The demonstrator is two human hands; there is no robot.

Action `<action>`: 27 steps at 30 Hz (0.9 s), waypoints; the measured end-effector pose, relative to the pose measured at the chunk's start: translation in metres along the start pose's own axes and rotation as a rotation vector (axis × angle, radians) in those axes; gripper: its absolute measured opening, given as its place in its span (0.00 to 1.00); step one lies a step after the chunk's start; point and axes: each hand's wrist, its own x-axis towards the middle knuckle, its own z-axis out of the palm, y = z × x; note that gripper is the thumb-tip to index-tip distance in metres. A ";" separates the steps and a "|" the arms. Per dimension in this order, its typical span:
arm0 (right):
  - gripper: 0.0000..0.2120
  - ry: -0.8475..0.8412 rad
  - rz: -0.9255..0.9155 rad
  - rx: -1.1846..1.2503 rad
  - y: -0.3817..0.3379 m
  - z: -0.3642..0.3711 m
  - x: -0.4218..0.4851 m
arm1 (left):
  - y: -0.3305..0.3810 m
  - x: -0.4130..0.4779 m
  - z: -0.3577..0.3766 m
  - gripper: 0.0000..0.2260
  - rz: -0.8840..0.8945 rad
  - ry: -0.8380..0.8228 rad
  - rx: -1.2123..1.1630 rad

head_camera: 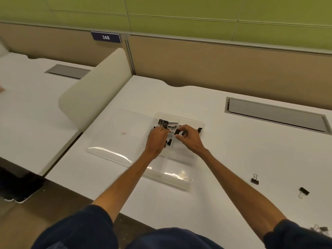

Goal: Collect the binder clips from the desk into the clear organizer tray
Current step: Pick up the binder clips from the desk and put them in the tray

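Observation:
A clear organizer tray [177, 172] with dividers lies mid-desk, its clear lid [115, 141] beside it on the left. Several black binder clips [164, 124] fill the tray's far left compartment. My left hand [156, 141] reaches into that compartment, fingers among the clips; whether it holds one is unclear. My right hand [188, 138] hovers over the far right compartment, pinching a black binder clip [177, 132]. Another clip [199, 130] lies at the tray's far right edge. Loose clips remain on the desk at right: one [254, 180], another [303, 192], and more by my right sleeve [321, 230].
A cable hatch [276, 115] is set into the desk behind the tray. A rounded cream divider panel [93, 97] separates this desk from the neighbouring one. A small pink speck [124, 133] sits under the lid. The desk's front edge runs near my arms.

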 end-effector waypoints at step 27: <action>0.13 -0.100 -0.125 -0.247 -0.010 0.022 -0.006 | -0.035 -0.030 0.007 0.09 -0.220 0.023 0.026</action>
